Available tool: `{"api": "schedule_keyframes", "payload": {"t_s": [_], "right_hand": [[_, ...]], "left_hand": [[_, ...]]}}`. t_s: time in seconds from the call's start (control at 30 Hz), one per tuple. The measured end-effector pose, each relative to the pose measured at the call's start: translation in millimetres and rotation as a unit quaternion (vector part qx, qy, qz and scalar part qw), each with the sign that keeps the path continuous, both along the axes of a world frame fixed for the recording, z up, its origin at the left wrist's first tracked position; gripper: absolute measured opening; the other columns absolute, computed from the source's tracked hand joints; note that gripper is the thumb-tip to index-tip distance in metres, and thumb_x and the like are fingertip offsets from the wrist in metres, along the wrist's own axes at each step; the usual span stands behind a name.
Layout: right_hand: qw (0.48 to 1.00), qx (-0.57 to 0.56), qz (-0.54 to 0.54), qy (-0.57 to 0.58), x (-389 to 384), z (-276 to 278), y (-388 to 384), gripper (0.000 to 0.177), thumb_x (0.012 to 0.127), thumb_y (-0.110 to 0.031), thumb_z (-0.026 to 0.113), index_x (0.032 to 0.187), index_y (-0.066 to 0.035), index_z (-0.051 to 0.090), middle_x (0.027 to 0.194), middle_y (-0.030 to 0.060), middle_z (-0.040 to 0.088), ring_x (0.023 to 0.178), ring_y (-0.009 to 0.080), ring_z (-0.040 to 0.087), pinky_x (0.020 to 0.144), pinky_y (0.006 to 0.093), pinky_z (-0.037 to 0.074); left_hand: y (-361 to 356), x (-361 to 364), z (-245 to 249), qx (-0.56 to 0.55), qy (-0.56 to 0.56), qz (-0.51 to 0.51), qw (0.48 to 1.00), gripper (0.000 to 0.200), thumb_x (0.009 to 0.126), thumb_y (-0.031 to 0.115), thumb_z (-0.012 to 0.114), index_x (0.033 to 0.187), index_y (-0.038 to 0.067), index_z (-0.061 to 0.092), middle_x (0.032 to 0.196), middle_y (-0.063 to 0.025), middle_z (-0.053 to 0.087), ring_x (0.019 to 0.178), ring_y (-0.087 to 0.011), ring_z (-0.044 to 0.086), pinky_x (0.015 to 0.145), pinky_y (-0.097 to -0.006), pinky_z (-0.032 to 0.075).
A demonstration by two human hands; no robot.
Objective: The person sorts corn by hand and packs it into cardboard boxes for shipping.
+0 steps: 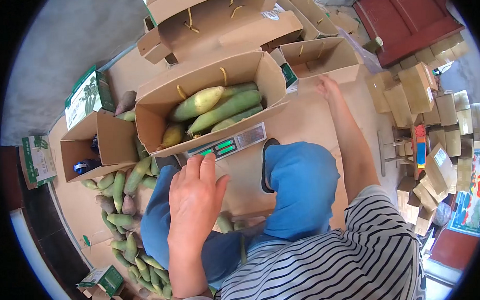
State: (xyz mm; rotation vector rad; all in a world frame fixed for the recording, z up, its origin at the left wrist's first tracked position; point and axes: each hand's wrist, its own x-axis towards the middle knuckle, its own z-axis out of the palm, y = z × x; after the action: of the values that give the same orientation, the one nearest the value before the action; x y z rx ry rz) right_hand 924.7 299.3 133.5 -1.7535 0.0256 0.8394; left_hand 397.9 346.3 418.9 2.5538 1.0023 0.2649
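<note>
My left hand (195,196) hovers over my left knee with its fingers stretched out and holds nothing. Just beyond its fingertips is a digital scale (245,139) with a lit green display. On the scale stands an open cardboard box (211,77) with yellow rope handles, and in it lie several large green radishes (225,111). To the right, my right hand (329,87) is at the near edge of a smaller open cardboard box (326,54). Its fingers look curled at that edge, though their grip shows only small.
Loose radishes (120,191) cover the floor on the left. Another open box (100,147) with dark items stands beside them. More open cartons (220,29) are behind the scale. Stacked cardboard boxes (415,91) and a dark red wooden panel (404,20) are at the right.
</note>
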Motion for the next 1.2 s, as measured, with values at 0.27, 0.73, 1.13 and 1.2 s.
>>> {"api": "schedule_keyframes", "payload": {"t_s": [0.27, 0.73, 1.13, 1.2], "right_hand": [[0.93, 0.238, 0.089, -0.267, -159, 225, -22, 0.043, 0.086, -0.016, 0.059, 0.123, 0.002, 0.047, 0.118, 0.0109, 0.052, 0.109, 0.0187, 0.052, 0.093, 0.0312, 0.042], [0.506, 0.013, 0.619, -0.6, -378, 307, 61, 0.04, 0.079, -0.02, 0.064, 0.114, -0.002, 0.054, 0.116, 0.0151, 0.056, 0.097, 0.0317, 0.056, 0.082, 0.0368, 0.045], [0.586, -0.007, 0.73, -0.352, -386, 209, 83, 0.028, 0.088, -0.017, 0.05, 0.109, 0.002, 0.057, 0.102, 0.0117, 0.062, 0.094, 0.0177, 0.056, 0.08, 0.0315, 0.045], [0.563, 0.007, 0.701, -0.437, -383, 215, 72, 0.029, 0.089, -0.014, 0.05, 0.113, 0.001, 0.055, 0.107, 0.0112, 0.06, 0.099, 0.0191, 0.055, 0.084, 0.0316, 0.045]], "left_hand": [[0, -23, -16, 0.02, 0.059, -0.007, 0.998, 0.037, 0.072, 0.021, 0.069, 0.101, 0.002, 0.054, 0.09, -0.0119, 0.055, 0.083, -0.0282, 0.058, 0.069, -0.038, 0.045], [-8, -11, -34, 0.021, 0.053, 0.042, 0.997, 0.031, 0.068, 0.013, 0.065, 0.097, 0.003, 0.059, 0.09, -0.0109, 0.059, 0.086, -0.025, 0.061, 0.072, -0.0346, 0.047], [-7, 1, -31, 0.151, -0.035, 0.028, 0.988, 0.025, 0.069, 0.014, 0.06, 0.091, 0.003, 0.065, 0.094, -0.018, 0.061, 0.085, -0.0307, 0.06, 0.07, -0.046, 0.047], [-7, 8, -30, 0.201, -0.115, 0.063, 0.971, 0.024, 0.069, 0.014, 0.06, 0.09, 0.003, 0.063, 0.093, -0.0182, 0.06, 0.085, -0.0327, 0.059, 0.071, -0.0502, 0.047]]}}
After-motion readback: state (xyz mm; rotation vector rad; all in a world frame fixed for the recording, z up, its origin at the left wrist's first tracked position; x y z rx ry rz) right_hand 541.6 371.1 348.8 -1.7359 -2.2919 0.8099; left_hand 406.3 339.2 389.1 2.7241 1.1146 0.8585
